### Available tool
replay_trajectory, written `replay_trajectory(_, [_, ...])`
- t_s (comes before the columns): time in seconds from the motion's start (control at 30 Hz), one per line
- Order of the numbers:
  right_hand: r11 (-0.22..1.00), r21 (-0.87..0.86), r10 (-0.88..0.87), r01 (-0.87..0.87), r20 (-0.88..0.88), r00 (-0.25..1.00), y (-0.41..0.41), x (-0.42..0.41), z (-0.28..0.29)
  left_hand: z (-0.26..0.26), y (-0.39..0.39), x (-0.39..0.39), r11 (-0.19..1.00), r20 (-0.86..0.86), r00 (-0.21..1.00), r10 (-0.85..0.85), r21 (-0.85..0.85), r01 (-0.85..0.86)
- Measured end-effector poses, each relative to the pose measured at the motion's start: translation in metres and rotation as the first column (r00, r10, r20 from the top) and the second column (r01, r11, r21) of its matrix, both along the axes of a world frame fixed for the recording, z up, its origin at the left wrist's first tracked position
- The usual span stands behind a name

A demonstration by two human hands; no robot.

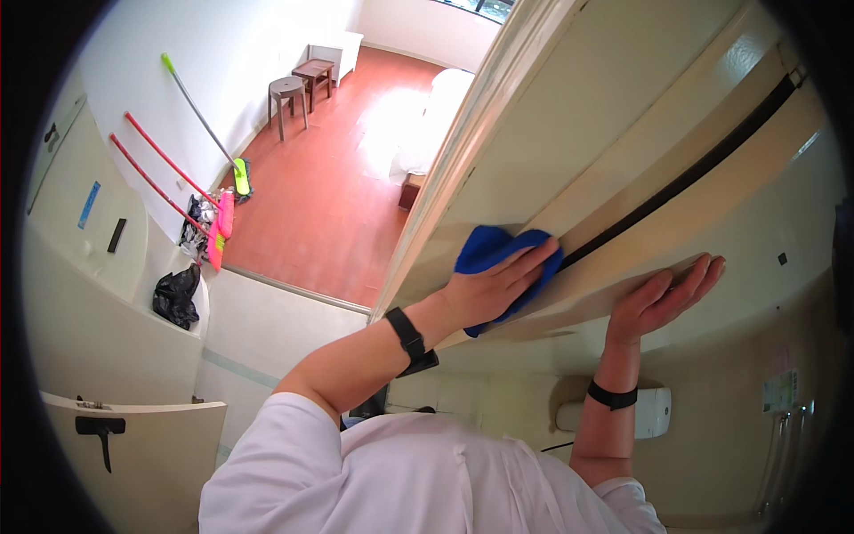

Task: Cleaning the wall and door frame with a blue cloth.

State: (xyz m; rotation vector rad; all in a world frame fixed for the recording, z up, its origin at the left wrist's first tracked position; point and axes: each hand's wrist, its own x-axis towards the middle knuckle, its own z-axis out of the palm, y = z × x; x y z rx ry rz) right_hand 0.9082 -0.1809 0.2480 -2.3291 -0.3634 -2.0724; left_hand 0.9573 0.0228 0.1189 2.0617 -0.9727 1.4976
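My left hand (497, 284) is pressed over a folded blue cloth (484, 248), which lies against a cream panel (514, 160) beside the light door frame (460, 143). The cloth covers the lower end of a long black strip (687, 167) running up the panelling. To the right, my right hand (667, 294) is raised with its fingers stretched out and nothing in it. Its palm faces the glossy pale surface; whether it touches is unclear. Both wrists wear black bands.
Through the doorway lie a reddish wooden floor (313, 200), a round stool (287, 87) and a brown stool (313, 68). Two pink brooms (223, 220), a green mop (241, 177) and a black plastic bag (177, 297) stand left. A door with a black handle (103, 434) is lower left.
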Motion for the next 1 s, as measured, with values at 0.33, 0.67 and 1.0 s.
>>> replay_trajectory(0.33, [0.999, 0.013, 0.029, -0.029, 0.004, 1.0, -0.002, -0.001, 0.002, -0.076, 0.023, -0.008, 0.952, -0.139, 0.981, -0.132, 0.258, 0.165])
replay_trajectory(0.67, [1.0, -0.008, -0.01, 0.01, 0.018, 1.0, -0.002, -0.001, 0.003, -0.077, -0.018, -0.04, 0.911, -0.43, 0.805, -0.41, -0.142, 0.388])
replay_trajectory(1.0, [0.999, -0.028, 0.029, -0.029, 0.013, 1.0, -0.001, 0.0, 0.002, -0.138, -0.057, -0.059, 0.85, -0.545, 0.665, -0.51, -0.437, 0.294])
